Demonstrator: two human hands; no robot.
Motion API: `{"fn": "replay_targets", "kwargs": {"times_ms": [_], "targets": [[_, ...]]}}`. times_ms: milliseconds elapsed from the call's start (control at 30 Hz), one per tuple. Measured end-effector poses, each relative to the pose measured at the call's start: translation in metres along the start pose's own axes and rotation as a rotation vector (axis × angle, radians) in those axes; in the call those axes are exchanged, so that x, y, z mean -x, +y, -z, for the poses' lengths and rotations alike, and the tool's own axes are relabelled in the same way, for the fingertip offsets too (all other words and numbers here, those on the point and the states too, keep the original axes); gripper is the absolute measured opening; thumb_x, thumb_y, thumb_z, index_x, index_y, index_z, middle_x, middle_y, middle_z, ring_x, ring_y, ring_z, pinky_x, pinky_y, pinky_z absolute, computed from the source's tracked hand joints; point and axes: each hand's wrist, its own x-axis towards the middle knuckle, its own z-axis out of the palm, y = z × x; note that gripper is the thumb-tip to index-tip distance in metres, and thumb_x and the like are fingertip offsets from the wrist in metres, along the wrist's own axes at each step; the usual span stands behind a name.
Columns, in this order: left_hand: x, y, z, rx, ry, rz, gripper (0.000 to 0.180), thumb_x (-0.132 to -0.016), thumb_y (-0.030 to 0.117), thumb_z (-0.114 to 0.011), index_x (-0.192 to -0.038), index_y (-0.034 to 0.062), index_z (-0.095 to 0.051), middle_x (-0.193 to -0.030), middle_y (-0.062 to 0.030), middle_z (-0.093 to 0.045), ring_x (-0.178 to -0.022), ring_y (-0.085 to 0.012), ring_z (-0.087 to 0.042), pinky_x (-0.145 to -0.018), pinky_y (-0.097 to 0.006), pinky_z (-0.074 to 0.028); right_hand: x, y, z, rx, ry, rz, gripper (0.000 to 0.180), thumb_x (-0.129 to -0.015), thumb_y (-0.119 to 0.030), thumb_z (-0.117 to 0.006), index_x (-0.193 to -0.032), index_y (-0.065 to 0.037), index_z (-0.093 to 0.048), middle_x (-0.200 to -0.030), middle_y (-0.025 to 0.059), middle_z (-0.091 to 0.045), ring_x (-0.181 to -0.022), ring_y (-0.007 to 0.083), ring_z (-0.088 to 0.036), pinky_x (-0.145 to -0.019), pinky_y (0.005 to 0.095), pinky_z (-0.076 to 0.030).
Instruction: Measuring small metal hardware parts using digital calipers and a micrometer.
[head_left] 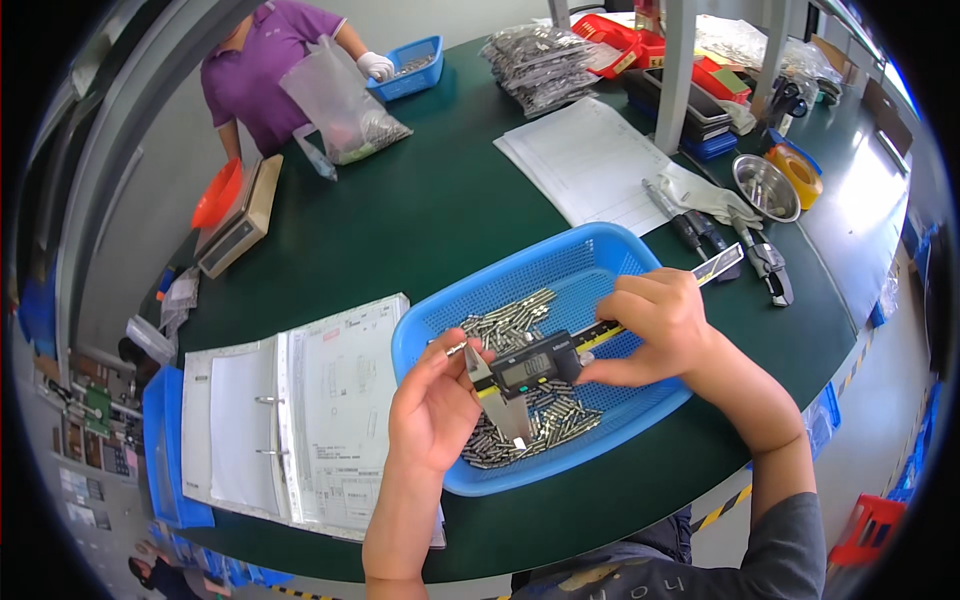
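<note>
My right hand (pixel 660 325) is closed round the beam of a digital caliper (pixel 540 366), its thumb by the slider. The caliper lies slantwise above a blue perforated basket (pixel 602 250), its jaws pointing toward my left hand (pixel 430 420). Between the thumb and fingers of that hand is a small metal pin (pixel 456 349), close to the upper jaw tips; whether it touches them I cannot tell. Many similar metal pins (pixel 515 320) lie in the basket, in a far heap and a near heap under the caliper.
Left of the basket lies an open ring binder (pixel 285 420). Papers (pixel 580 165), micrometers (pixel 765 265), a steel bowl (pixel 766 188) and yellow tape (pixel 797 175) are at the right. Across the table, a person in purple (pixel 265 75) handles a clear bag (pixel 350 105) near a scale (pixel 240 220).
</note>
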Motion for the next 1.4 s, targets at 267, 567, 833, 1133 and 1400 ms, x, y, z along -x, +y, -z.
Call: {"fn": "replay_targets", "kwargs": {"times_ms": [267,567,833,1133,1400], "targets": [[0.0009,-0.0014,0.0024,0.005,-0.088,-0.069,0.023,-0.079,0.009,-0.044,-0.098,0.0031,-0.055,-0.094,-0.0107,-0.058,-0.091,-0.0239,-0.052,-0.082,-0.035,-0.041,-0.0002,0.0008,-0.0023,0.048,-0.113,0.083,0.041,-0.055,-0.044,-0.068,-0.061,-0.008,-0.049,-0.052,0.0015,-0.039,-0.039,0.0177,-0.043,-0.035,0.0275,-0.031],[0.0033,-0.0008,0.0027,-0.019,-0.085,-0.077,0.025,-0.08,0.009,-0.043,-0.1,0.0008,-0.055,-0.094,-0.0118,-0.058,-0.089,-0.0235,-0.054,-0.08,-0.033,-0.042,-0.0022,-0.0031,-0.0012,-0.036,-0.185,0.108,0.03,-0.062,-0.032,-0.065,-0.069,-0.006,-0.051,-0.055,0.0029,-0.041,-0.041,0.0182,-0.044,-0.036,0.0279,-0.033],[0.0046,-0.0023,0.0035,-0.058,-0.064,-0.091,0.024,-0.081,0.011,-0.045,-0.099,0.0004,-0.055,-0.095,-0.0131,-0.057,-0.088,-0.0231,-0.054,-0.08,-0.032,-0.042,-0.0015,-0.0036,-0.0001,-0.069,-0.181,0.113,0.033,-0.06,-0.033,-0.067,-0.071,-0.006,-0.053,-0.055,0.0021,-0.042,-0.042,0.0181,-0.045,-0.037,0.0275,-0.034],[0.0032,-0.0026,0.0071,0.006,-0.136,-0.073,0.024,-0.082,0.009,-0.043,-0.101,-0.0005,-0.054,-0.097,-0.0152,-0.057,-0.092,-0.0252,-0.054,-0.083,-0.034,-0.042,-0.0005,-0.0019,-0.0023,-0.047,-0.157,0.116,0.035,-0.06,-0.036,-0.067,-0.072,-0.006,-0.054,-0.055,0.0018,-0.042,-0.04,0.0181,-0.044,-0.036,0.0272,-0.035],[0.0027,-0.0022,0.0071,0.014,-0.154,-0.066,0.025,-0.082,0.009,-0.042,-0.103,-0.0003,-0.054,-0.098,-0.0146,-0.056,-0.093,-0.0253,-0.053,-0.084,-0.035,-0.042,-0.0018,-0.0028,-0.0023,-0.055,-0.163,0.101,0.034,-0.061,-0.035,-0.067,-0.073,-0.005,-0.054,-0.055,0.002,-0.042,-0.041,0.0184,-0.045,-0.037,0.0274,-0.035]]}}
